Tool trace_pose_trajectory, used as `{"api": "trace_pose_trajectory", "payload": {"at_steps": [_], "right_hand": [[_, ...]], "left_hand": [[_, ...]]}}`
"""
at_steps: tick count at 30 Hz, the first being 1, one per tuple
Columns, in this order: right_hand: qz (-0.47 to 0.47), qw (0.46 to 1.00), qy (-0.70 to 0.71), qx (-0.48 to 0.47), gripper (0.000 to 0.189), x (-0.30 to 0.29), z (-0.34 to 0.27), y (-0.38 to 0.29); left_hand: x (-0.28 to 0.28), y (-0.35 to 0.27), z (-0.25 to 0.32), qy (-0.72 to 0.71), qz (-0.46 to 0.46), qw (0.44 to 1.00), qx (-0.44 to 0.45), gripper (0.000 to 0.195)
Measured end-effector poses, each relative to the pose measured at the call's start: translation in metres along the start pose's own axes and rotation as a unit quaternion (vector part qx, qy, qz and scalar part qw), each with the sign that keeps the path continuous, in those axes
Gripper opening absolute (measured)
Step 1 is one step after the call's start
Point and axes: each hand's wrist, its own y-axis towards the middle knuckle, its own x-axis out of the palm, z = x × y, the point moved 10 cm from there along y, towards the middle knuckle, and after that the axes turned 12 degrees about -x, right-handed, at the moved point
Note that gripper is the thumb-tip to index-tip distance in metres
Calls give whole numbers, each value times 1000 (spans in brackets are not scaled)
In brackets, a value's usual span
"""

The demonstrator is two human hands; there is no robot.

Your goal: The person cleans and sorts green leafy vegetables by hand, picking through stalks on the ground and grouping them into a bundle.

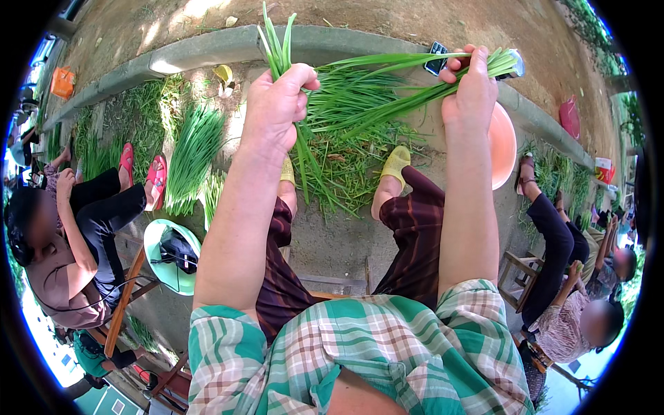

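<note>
My left hand (280,101) is closed around a small bunch of green leafy stalks (280,46), their pale ends pointing up and their leaves hanging below the fist. On the right, my right hand (469,80) grips a second bunch of stalks (399,109), pale cut ends to the right and long leaves stretching left. Beneath and between the hands lies a pile of long green leaves (353,93) by the concrete curb. Loose trimmings (337,166) cover the ground between my feet.
A concrete curb (207,49) runs across the top, with a phone (436,58) on it. An orange-pink basin (502,148) stands beside my right forearm. Left are a leaf bundle (192,155), a green bucket (171,257) and a seated person (67,270). Another person (565,321) sits right.
</note>
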Motion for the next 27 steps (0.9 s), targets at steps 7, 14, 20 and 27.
{"api": "trace_pose_trajectory", "payload": {"at_steps": [7,14,20,27], "right_hand": [[21,999,23,-8,26,-1,-4,0],[41,999,3,6,27,-25,-9,21],[-104,991,-77,29,34,24,5,-7],[-207,957,6,202,33,73,39,-76]], "left_hand": [[2,-2,-10,-69,3,998,-14,7],[-5,-1,0,-55,-8,998,2,13],[14,-7,1,1,-67,998,-19,22],[25,-14,-4,0,-100,994,-35,21]]}}
